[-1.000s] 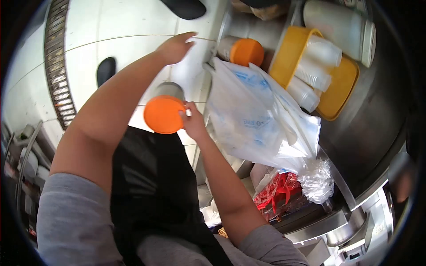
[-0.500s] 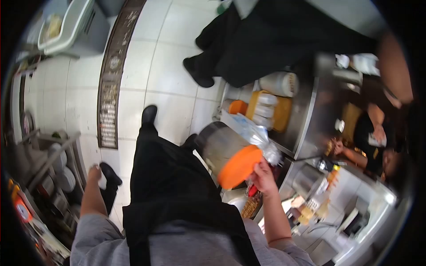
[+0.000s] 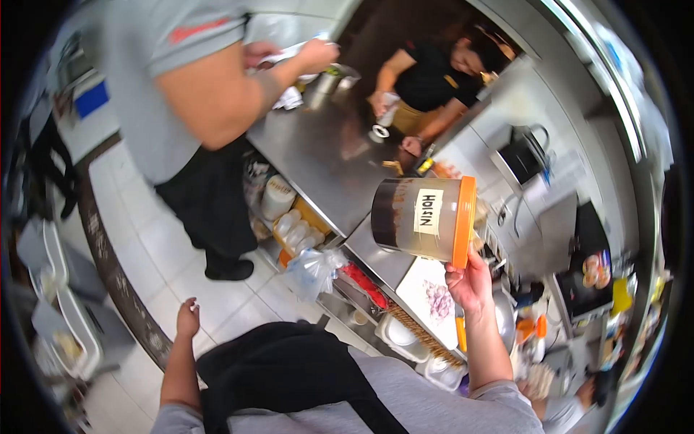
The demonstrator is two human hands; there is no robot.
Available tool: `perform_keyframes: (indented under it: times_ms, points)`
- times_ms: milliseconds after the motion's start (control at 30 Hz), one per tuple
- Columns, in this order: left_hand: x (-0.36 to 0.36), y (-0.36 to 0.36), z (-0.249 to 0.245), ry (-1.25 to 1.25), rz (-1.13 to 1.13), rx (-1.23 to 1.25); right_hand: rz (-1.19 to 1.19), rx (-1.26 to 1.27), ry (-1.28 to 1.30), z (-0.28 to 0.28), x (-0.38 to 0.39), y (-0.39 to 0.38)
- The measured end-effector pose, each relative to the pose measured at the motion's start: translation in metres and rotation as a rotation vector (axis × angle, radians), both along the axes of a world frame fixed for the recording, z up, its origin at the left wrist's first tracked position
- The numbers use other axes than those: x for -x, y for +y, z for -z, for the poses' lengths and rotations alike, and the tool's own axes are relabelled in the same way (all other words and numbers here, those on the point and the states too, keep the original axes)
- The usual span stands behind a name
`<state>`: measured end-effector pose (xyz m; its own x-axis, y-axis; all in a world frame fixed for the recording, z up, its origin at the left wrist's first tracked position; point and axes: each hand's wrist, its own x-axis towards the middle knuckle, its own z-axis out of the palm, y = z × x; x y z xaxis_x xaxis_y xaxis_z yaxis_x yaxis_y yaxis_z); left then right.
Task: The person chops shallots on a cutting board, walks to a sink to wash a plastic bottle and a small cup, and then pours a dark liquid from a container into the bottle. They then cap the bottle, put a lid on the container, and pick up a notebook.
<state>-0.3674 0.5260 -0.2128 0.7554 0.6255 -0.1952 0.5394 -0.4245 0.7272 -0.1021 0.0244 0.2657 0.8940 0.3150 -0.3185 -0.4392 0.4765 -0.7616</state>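
Hoisin jar hangs in the air over the right part of the scene, its orange lid toward the right and the dark contents gathered at the base on the left. The tilted view leaves it unclear how upright it is. The right hand pinches the near edge of the lid between thumb and fingers; some fingers are hidden. The left hand hangs well apart at the near left, its fingers loose and slightly apart, with nothing seen in them.

The step in hand looks like holding the jar up by its lid, label in view. Any move from here would seem to call for a firm pinch or a second hand under the base, as the weight appears to hang from the lid alone.

Beyond the jar runs a steel desk. A co-worker in grey stands at its left side; another in black, across the far side, holds a bottle. Nearer, a white board with chopped pieces lies just beside the right hand in view and could catch a drip. A clear bag bulges from the shelf below, likely narrowing the way.
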Motion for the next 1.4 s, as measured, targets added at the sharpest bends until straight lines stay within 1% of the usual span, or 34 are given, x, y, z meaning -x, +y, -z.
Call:
perform_keyframes:
  times_ms: [67, 133, 200, 267, 333, 367, 400, 433, 467, 533, 567, 600, 667, 733, 767, 800, 833, 867, 933, 1000, 1100, 1167, 1200, 1233, 1300, 1333, 1400]
  points:
    - [-0.032, -0.006, -0.024, -0.045, 0.063, 0.077, 0.113, -0.011, -0.002, -0.005, 0.007, -0.029]
    - [-0.047, -0.018, -0.018, -0.032, 0.165, 0.042, 0.208, -0.003, -0.018, -0.003, 0.016, -0.063]
    - [-0.05, -0.043, -0.02, -0.012, 0.224, 0.113, 0.314, 0.06, -0.01, -0.001, 0.025, -0.094]
    - [-0.049, -0.072, -0.015, 0.0, 0.3, 0.096, 0.383, 0.161, 0.03, -0.002, 0.035, -0.114]
    - [-0.056, -0.106, -0.028, 0.137, 0.287, 0.203, 0.449, 0.213, 0.096, 0.007, 0.037, -0.138]
    - [-0.065, -0.121, -0.033, 0.101, 0.284, 0.279, 0.455, 0.195, 0.093, 0.013, 0.036, -0.15]
    - [-0.072, -0.134, -0.038, 0.071, 0.278, 0.354, 0.406, 0.197, 0.128, 0.021, 0.035, -0.161]
    - [-0.085, -0.15, -0.056, 0.061, 0.268, 0.395, 0.353, 0.2, 0.166, 0.029, 0.033, -0.172]
    - [-0.103, -0.164, -0.071, 0.069, 0.265, 0.381, 0.351, 0.186, 0.175, 0.039, 0.029, -0.178]
    - [-0.147, -0.191, -0.102, -0.051, 0.336, 0.442, 0.237, 0.189, 0.193, 0.057, 0.017, -0.179]
    - [-0.174, -0.204, -0.119, -0.112, 0.362, 0.421, 0.213, 0.188, 0.215, 0.063, 0.01, -0.172]
    - [-0.2, -0.217, -0.135, -0.171, 0.388, 0.401, 0.146, 0.157, 0.213, 0.078, 0.004, -0.175]
    - [-0.254, -0.241, -0.16, -0.31, 0.447, 0.439, 0.083, 0.071, 0.243, 0.1, -0.012, -0.171]
    - [-0.297, -0.266, -0.209, -0.214, 0.479, 0.445, 0.073, 0.063, 0.247, 0.116, -0.023, -0.16]
    - [-0.316, -0.277, -0.224, -0.213, 0.477, 0.439, 0.07, 0.061, 0.249, 0.123, -0.029, -0.154]
    - [-0.333, -0.287, -0.235, -0.302, 0.498, 0.457, 0.068, 0.058, 0.249, 0.131, -0.033, -0.15]
    - [-0.347, -0.294, -0.243, -0.39, 0.52, 0.473, 0.087, 0.08, 0.199, 0.139, -0.036, -0.145]
    - [-0.36, -0.297, -0.251, -0.388, 0.522, 0.467, 0.109, 0.1, 0.146, 0.144, -0.039, -0.139]
    - [-0.387, -0.298, -0.263, -0.382, 0.462, 0.582, 0.144, 0.104, 0.151, 0.146, -0.045, -0.131]
    - [-0.411, -0.288, -0.263, -0.381, 0.484, 0.575, 0.218, 0.191, 0.136, 0.148, -0.053, -0.124]
    - [-0.447, -0.27, -0.248, -0.323, 0.405, 0.697, 0.304, 0.229, 0.142, 0.155, -0.068, -0.113]
    - [-0.465, -0.262, -0.239, -0.31, 0.469, 0.682, 0.374, 0.273, 0.122, 0.158, -0.076, -0.105]
    - [-0.475, -0.262, -0.244, -0.32, 0.512, 0.666, 0.399, 0.277, 0.13, 0.156, -0.081, -0.098]
    - [-0.484, -0.263, -0.249, -0.312, 0.534, 0.678, 0.412, 0.354, 0.133, 0.153, -0.086, -0.092]
    - [-0.498, -0.27, -0.267, -0.583, 0.747, 0.342, 0.445, 0.459, 0.129, 0.147, -0.096, -0.08]
    - [-0.507, -0.274, -0.278, -0.582, 0.762, 0.356, 0.464, 0.467, 0.133, 0.148, -0.098, -0.078]
    - [-0.532, -0.283, -0.301, -0.703, 1.042, 0.26, 0.514, 0.692, 0.023, 0.154, -0.102, -0.078]
